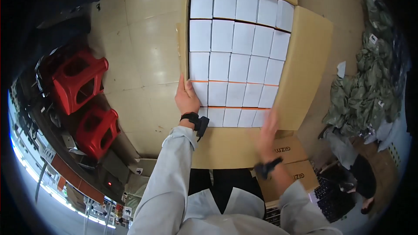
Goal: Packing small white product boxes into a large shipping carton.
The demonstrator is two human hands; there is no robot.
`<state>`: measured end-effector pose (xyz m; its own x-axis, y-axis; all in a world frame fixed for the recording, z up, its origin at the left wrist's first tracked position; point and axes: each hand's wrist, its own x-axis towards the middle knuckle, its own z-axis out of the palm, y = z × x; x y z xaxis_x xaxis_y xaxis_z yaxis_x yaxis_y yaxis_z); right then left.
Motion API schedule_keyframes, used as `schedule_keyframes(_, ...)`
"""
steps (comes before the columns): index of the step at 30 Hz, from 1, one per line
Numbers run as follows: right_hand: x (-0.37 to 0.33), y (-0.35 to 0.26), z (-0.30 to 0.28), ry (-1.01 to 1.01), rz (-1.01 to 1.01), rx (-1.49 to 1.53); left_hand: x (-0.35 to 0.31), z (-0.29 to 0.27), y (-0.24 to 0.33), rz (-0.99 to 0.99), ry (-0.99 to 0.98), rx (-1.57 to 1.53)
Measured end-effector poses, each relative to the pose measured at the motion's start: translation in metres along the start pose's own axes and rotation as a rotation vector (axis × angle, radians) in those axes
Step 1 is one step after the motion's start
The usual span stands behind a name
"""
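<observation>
In front of me lies a large open cardboard carton [235, 148] with its flaps folded outward. Small white boxes [242, 38] fill it in tight rows, with thin orange edges showing between some rows. At the carton's left wall, near its lower corner, my left hand [187, 99] grips the rim, fingers along the outside and thumb toward the boxes. My right hand [266, 137] is smeared by motion at the lower right corner, beside the last row of boxes. Whether it touches the carton cannot be made out. Both wrists wear dark bands.
Two red plastic stools [69, 85] stand at the left. Closed brown cartons [291, 152] sit below the open one on the right. Greenish plastic-wrapped bundles [359, 87] are heaped at the far right, with another person's arm [363, 174] near them.
</observation>
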<state>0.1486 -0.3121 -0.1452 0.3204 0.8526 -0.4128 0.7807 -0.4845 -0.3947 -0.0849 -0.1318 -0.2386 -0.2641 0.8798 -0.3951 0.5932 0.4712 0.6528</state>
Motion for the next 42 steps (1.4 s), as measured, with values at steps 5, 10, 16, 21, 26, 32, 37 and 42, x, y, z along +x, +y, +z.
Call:
schedule_keyframes(5, -0.052, 0.021, 0.037, -0.069, -0.104, -0.181, -0.008, 0.009, 0.004, -0.01, -0.001, -0.027)
schedule_keyframes(10, -0.033, 0.039, 0.071, 0.022, -0.204, -0.233, -0.006, 0.009, -0.002, 0.02, 0.02, 0.006)
schedule_keyframes(16, -0.03, 0.02, 0.106, 0.296, -0.194, -0.399, 0.013, -0.032, -0.032, 0.018, -0.174, -0.123)
schedule_keyframes(21, -0.071, -0.008, 0.048, 0.068, -0.098, -0.312, -0.053, -0.146, -0.056, 0.196, -0.46, 0.108)
schedule_keyframes(26, -0.18, -0.021, 0.037, -0.213, -0.024, -0.233, -0.165, -0.32, -0.153, -0.016, -0.383, 0.053)
schedule_keyframes(32, -0.229, -0.11, 0.03, -0.11, -0.321, -0.341, -0.308, -0.484, -0.33, -0.343, -0.096, 0.016)
schedule_keyframes(37, -0.185, -0.231, 0.019, 0.103, -0.556, -0.468, -0.404, -0.577, -0.426, -0.701, 0.375, -0.173)
schedule_keyframes(42, -0.166, -0.353, 0.064, 0.114, -0.889, -0.587, -0.475, -0.564, -0.475, -0.986, 0.621, -0.252)
